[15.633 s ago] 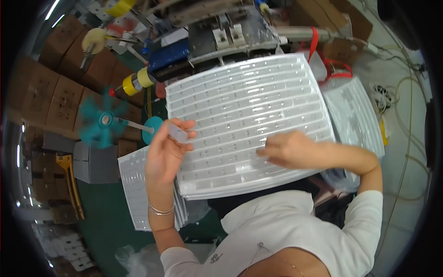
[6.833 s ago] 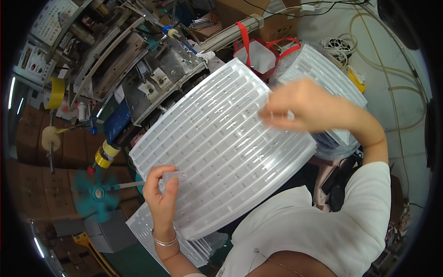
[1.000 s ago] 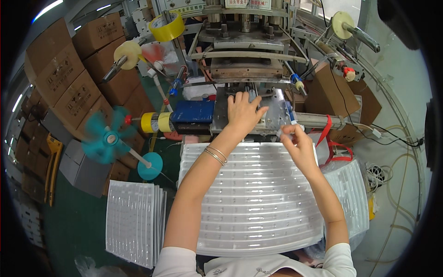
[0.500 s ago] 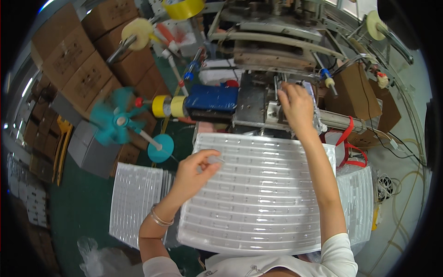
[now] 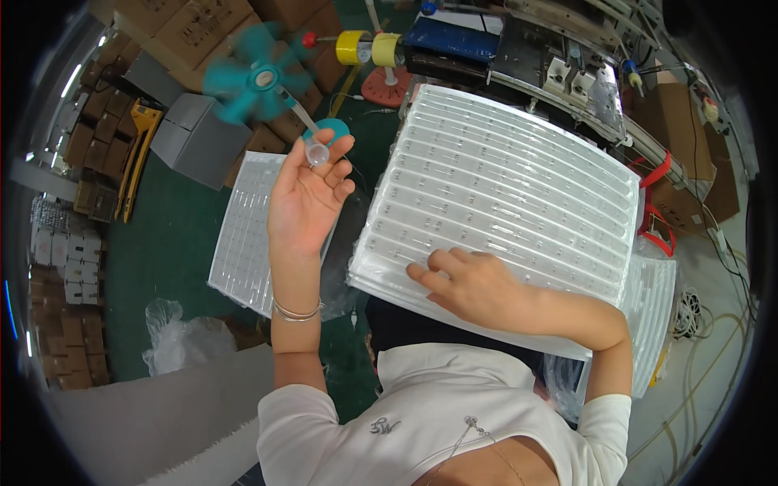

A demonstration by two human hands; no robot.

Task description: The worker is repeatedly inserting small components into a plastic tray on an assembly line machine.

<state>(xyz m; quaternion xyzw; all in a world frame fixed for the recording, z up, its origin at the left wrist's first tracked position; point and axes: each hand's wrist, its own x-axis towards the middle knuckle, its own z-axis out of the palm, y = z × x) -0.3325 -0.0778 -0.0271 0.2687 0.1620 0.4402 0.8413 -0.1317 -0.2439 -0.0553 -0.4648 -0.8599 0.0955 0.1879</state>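
Note:
My left hand (image 5: 305,202) is turned palm up left of the stack of white trays, with its thumb and fingers closed on a small clear round plastic piece (image 5: 317,154). The top white tray (image 5: 519,186) has rows of long grooves holding thin clear pieces. My right hand (image 5: 478,287) rests low over this tray's near edge, fingers bent down onto the front rows. Whatever its fingertips pinch there, if anything, is too small to make out.
Beyond the trays stands a machine with a metal bed (image 5: 559,77) and a blue cover (image 5: 451,39). A teal fan (image 5: 263,78) spins at the far left. More grooved trays (image 5: 247,231) lie at the left, and red straps (image 5: 658,170) hang at the right.
My right hand has come back from the machine to the tray's near edge. My left hand has left the tray's left side and turned palm up. The view has shifted toward my body.

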